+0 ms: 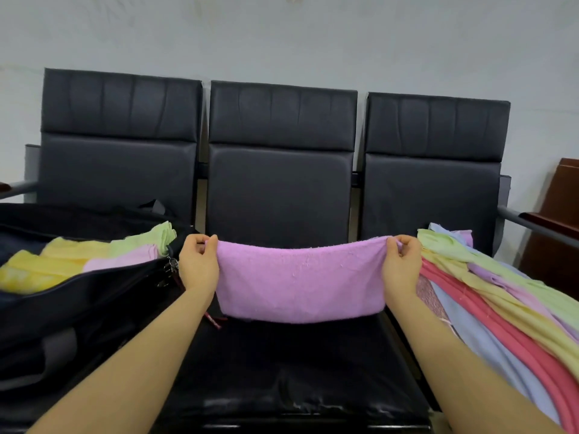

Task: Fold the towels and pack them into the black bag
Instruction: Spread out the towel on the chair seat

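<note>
Nearest to me, my two bare forearms reach forward over the glossy black seat [291, 380] of the middle chair. At their ends, my left hand [198, 261] and my right hand [402, 261] hold a pink towel [299, 281] stretched between them, above the seat. Each hand pinches one upper corner, thumb and curled fingers closed on the cloth: the left hand takes the left corner, the right hand takes the right. The top edge sags a little in the middle, and the towel hangs down as a wide band with its lower edge level with my wrists. I cannot tell whether that lower edge touches the seat.

To my left, on the neighbouring seat, lies the black bag [78, 302], open at the top, its zipper pulls hanging just beside my left wrist. Inside it I see folded towels [84, 256] in yellow, light green and pale pink, side by side.

To my right, on the third seat, a pile of loose towels [501, 296] spreads toward me in green, yellow, red, lilac and light blue, touching my right forearm.

Farther back stand the three black chair backs [282, 151] in a row, against a pale wall [282, 32]. At the far right edge there is a piece of brown wooden furniture [560, 220]
</note>
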